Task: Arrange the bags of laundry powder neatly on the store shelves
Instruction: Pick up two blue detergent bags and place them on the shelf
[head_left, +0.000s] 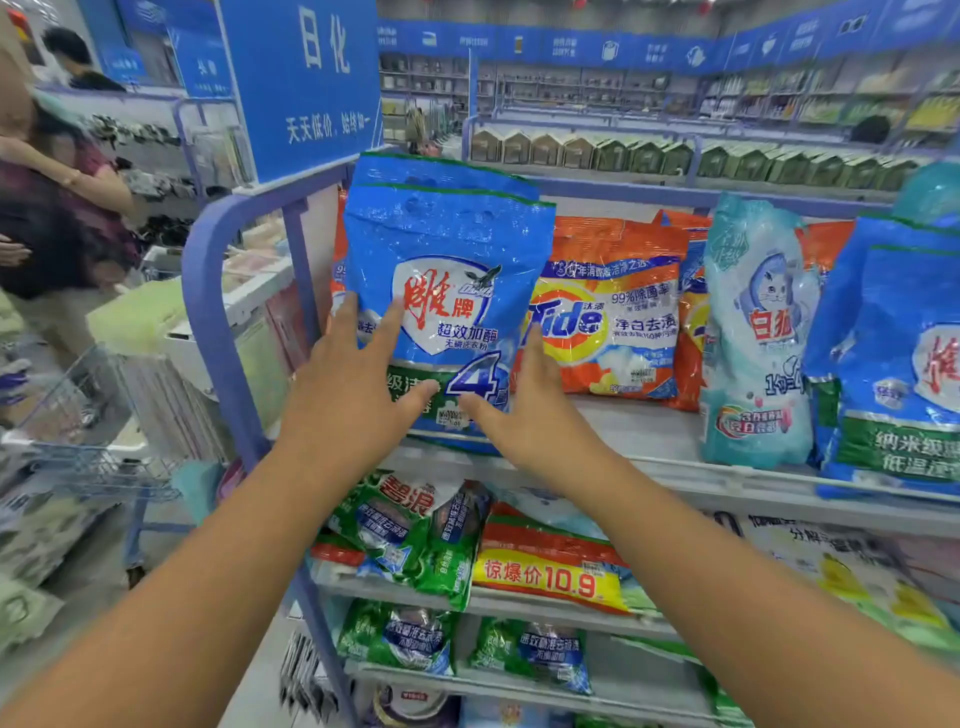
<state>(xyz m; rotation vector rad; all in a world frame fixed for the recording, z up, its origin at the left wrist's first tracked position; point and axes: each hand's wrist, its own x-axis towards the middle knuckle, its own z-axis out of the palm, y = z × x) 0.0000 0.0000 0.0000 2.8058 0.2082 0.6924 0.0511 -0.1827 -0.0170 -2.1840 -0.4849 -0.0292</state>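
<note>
1. Hands came first in view: the left hand (347, 384) and the right hand (524, 410) both lay flat against the lower front of the blue bag (447, 291), fingers straight and spread. Neither grip was closed round anything; the contact was a press only, thumbs nearly meeting at the bag's bottom edge.

2. The blue bag stood upright at the left end of the top shelf (649, 447), its base close to the front lip. A second bag of the same kind appeared to stand directly behind it. Risk: with no fingers curled round it, the bag depended on palm pressure. If that pressure were released unevenly, the bag could have tipped forward off the lip.

3. Below, the lower shelf (519, 603) held green bags (410, 535) and a red-and-yellow bag (550, 566) lying askew. A falling bag would probably have landed among these and disturbed them further.

4. Just beside the blue bag, on its right, the orange bag (608, 322) leaned back. A sideways push could have slid the blue bag against it and toppled the row.

5. Farther right, the pale teal bag (753, 332) and another blue bag (904, 364) stood close together; a knock-on lean was judged possible.

6. At the far left, a shopping cart (78, 447) stood beside the rack; whether it could catch a dropped bag could not be told.
</note>
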